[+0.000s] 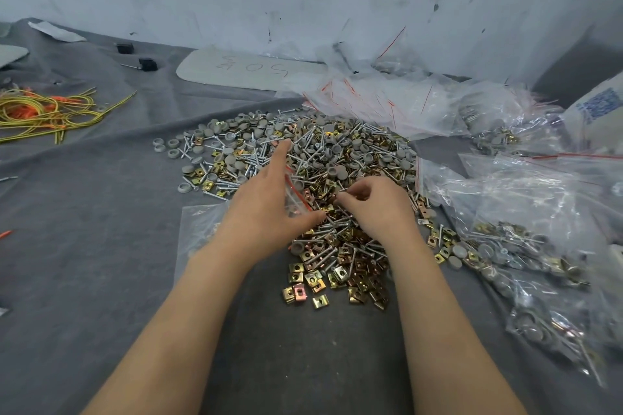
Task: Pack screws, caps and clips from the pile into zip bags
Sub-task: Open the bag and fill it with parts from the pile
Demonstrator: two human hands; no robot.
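**Sorting Loose Hardware Into Zip Bags by Hand**

Hiding most of a clear zip bag [296, 194] behind the left hand [266, 209], showing little more than its red strip at the near left of the pile [303, 152]. Pinning more clear plastic under the left forearm, with no telling whether it belongs to the same bag. Blurring the contents of the filled bags [526, 246] right of the pile and cutting several off at the frame's right edge. Burying the pile's far right corner under a heap of empty bags [387, 101].

Working on a grey cloth [101, 263], leaving bare cloth open on the pile's near and left sides while crowding its right and far sides with plastic. Keeping yellow wires [50, 111] well off to the pile's far left and a pale card [242, 71] just behind it.

Holding the zip bag's mouth with the left hand, index finger stretched straight out over the screws [313, 145] and grey caps [236, 163], thumb spread down toward the brass clips [303, 280] massed at the pile's near side. Curling the right hand [374, 205] over the pile's near middle, fingertips [340, 199] bunched tight just beside the red strip and down among the pieces; being too small to tell whether anything is pinched there.
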